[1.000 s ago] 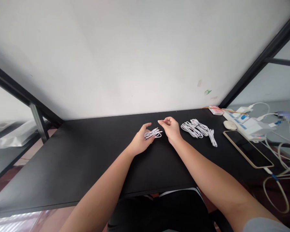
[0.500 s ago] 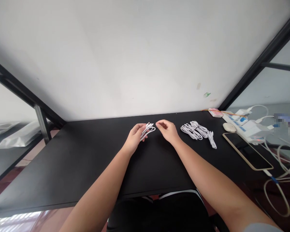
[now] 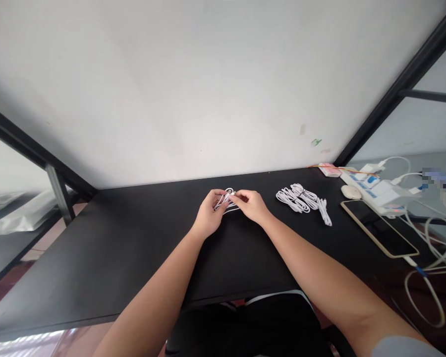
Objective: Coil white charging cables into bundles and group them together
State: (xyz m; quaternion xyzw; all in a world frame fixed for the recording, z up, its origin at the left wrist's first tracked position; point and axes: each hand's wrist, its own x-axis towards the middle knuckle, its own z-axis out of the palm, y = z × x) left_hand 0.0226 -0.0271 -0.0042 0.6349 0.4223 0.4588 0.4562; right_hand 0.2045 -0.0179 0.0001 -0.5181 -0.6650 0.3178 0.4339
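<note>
A coiled white cable (image 3: pixel 230 209) is held between both hands above the black desk (image 3: pixel 141 248). My left hand (image 3: pixel 210 212) grips the coil from the left, with thumb and fingers closed on it. My right hand (image 3: pixel 250 204) pinches the same cable from the right, its fingertips close to those of the left. Loops stick out at the top and below the fingers; the fingers partly hide the cable's end. Further right on the desk lie bundled white cables (image 3: pixel 301 199), bound with dark ties.
At the right stand a white power strip (image 3: pixel 367 191) with chargers plugged in, a white earbud case (image 3: pixel 351 192) and a phone (image 3: pixel 379 228) on a charging cable (image 3: pixel 431 292). A pink-and-white box (image 3: pixel 330 170) sits by the wall (image 3: pixel 208 89). Black frame posts (image 3: pixel 59 193) flank the desk.
My right hand has moved left and closed on the cable, where it was apart from it before. The left hand keeps its hold. The view has shifted slightly.
</note>
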